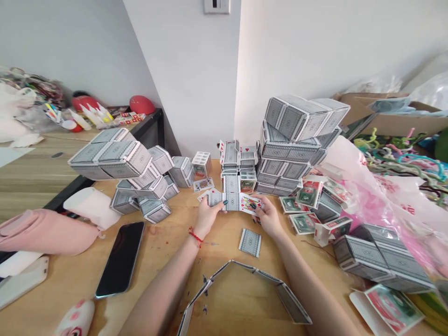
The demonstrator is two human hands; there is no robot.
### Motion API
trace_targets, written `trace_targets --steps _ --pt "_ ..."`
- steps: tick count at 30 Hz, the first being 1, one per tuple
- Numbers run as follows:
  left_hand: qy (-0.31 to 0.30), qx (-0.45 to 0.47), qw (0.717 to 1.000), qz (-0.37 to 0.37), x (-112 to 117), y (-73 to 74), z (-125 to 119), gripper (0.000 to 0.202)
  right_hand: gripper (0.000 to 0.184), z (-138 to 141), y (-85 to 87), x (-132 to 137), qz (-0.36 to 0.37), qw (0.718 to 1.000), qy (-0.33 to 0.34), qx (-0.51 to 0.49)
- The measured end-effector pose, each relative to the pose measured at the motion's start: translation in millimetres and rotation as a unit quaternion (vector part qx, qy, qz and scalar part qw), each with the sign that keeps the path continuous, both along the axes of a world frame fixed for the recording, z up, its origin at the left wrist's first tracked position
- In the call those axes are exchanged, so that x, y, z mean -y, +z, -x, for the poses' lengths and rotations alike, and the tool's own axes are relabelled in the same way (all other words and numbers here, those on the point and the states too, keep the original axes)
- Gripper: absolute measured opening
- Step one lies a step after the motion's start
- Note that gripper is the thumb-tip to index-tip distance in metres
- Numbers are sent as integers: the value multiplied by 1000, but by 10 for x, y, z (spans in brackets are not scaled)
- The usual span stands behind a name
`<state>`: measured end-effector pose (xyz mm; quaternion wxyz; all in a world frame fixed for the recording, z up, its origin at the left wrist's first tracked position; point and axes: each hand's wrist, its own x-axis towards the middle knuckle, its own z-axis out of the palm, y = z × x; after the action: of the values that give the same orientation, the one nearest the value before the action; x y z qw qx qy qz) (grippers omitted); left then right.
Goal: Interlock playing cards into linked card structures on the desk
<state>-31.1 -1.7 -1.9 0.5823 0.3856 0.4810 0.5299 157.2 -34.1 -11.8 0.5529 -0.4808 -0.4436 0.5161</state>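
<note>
My left hand (207,215) and my right hand (266,215) together hold a row of joined playing cards (234,201) just above the wooden table (164,247). Both hands are closed on its ends; a face card shows at the right end. A red string is tied round my left wrist. A small stack of cards (250,242) lies face down below the hands. Near me a chain of cards standing on edge (245,284) forms an arch shape. Behind the hands stand small card-built blocks (234,163).
Piles of card-built boxes stand at the left (119,161) and right (297,140). A black phone (121,258) lies at the left, by a pink cloth (42,231). Card packs (315,205), a pink plastic bag (385,200) and coloured pipe cleaners (399,156) crowd the right.
</note>
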Motion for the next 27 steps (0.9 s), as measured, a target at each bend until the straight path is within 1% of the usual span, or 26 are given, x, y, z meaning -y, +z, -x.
trace_targets --steps 6,15,20,27 --pt "0 -15 1000 4 6 13 13 33 31 -67 8 -16 10 1000 20 17" --pt "-1 -43 999 -1 13 -19 23 31 31 -125 8 -26 -1 999 40 36" --pt "-18 -59 998 -7 40 -37 58 32 29 -113 28 -22 -5 998 56 40" --pt "-16 -73 997 -16 78 12 64 32 30 -86 34 5 -13 997 54 51"
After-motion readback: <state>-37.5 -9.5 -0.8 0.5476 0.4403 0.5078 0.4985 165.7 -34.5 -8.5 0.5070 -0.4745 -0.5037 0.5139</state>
